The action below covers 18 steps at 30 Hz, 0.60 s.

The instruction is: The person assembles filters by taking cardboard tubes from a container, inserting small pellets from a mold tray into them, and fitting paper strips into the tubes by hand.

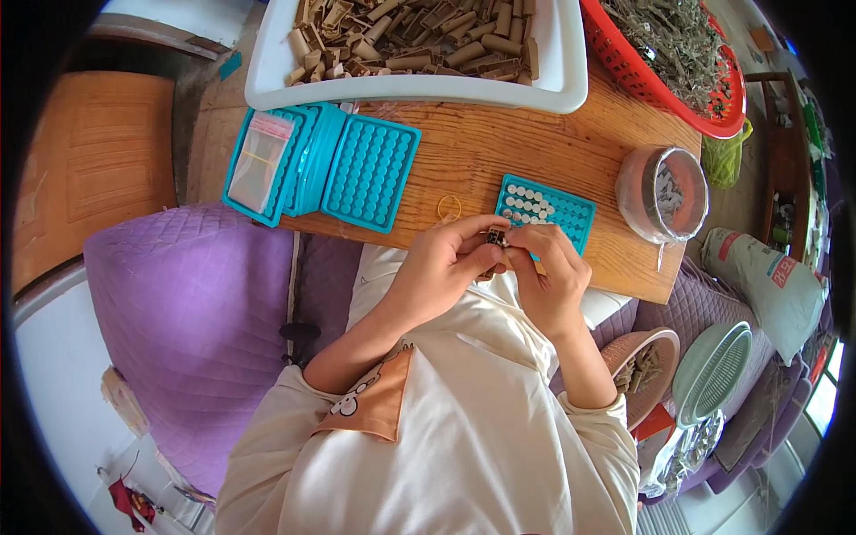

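Note:
My left hand [441,259] and my right hand [548,272] meet just in front of my chest at the near edge of the wooden table [499,147]. Together their fingertips pinch a small brown roll [496,237], which the fingers mostly hide. Right behind my hands lies a small teal tray with round holes [557,207]; several holes at its far left hold pale round ends. A yellow rubber band [448,209] lies on the wood beside my left hand.
A white tub [419,87] full of brown rolls stands at the back. A red basket [678,67] of dried herb is at the right. Stacked teal hole trays [343,160], one bearing a clear bag [260,159], lie left. A bag-lined metal bowl [664,192] stands right.

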Each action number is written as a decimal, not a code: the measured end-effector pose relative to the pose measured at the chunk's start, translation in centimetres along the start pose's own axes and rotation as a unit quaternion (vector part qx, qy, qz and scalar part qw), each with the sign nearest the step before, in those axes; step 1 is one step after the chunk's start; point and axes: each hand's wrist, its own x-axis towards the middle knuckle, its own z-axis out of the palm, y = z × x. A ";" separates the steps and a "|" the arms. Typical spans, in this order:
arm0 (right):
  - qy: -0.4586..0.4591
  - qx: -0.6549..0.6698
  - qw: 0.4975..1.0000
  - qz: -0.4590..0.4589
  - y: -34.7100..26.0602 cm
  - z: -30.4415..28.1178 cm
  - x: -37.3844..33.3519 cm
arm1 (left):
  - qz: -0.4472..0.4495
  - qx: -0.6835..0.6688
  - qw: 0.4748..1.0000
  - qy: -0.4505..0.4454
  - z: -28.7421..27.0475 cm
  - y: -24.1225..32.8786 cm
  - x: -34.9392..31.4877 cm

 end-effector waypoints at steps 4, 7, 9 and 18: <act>-0.036 0.009 0.999 0.018 0.1 0.0 0.3 | 0.002 0.104 0.995 -0.002 -0.3 0.5 0.0; -0.118 0.036 0.991 0.058 0.1 -0.7 1.4 | 0.003 0.196 0.981 -0.005 -0.6 1.0 0.0; -0.188 0.058 0.976 0.097 -0.7 -1.4 3.2 | -0.004 0.218 0.976 -0.018 -0.9 1.0 0.1; -0.501 0.029 0.865 0.000 0.4 -1.6 13.3 | 0.000 -0.051 0.995 -0.084 -2.9 1.6 0.4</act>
